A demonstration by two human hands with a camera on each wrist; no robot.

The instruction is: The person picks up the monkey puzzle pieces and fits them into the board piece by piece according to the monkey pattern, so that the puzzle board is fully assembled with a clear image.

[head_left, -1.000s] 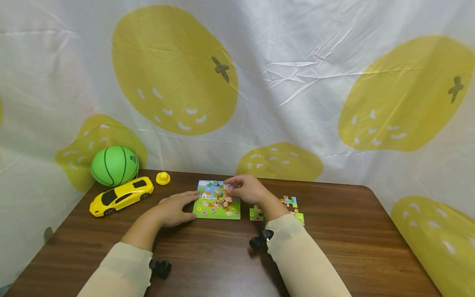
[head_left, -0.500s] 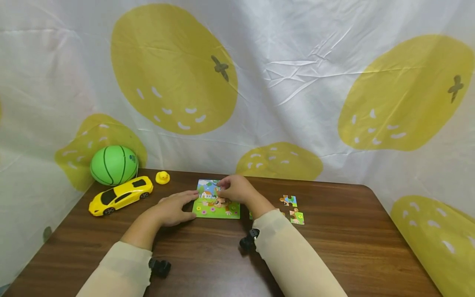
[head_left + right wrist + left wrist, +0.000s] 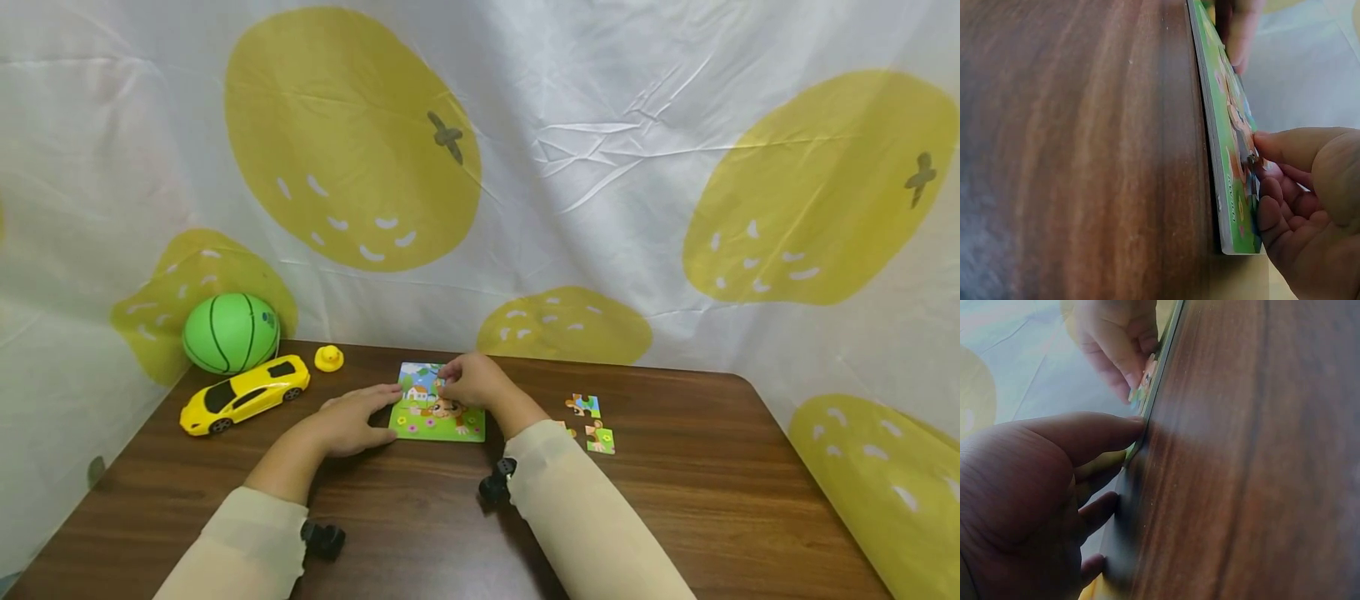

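Dark wood-grain tabletop bears a monkey jigsaw, the left hand loosely spread and touching its left edge, the right hand pinching a puzzle piece.

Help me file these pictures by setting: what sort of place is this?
Probably an indoor play corner: a brown table with a puzzle on it, and a patterned cloth hanging behind.
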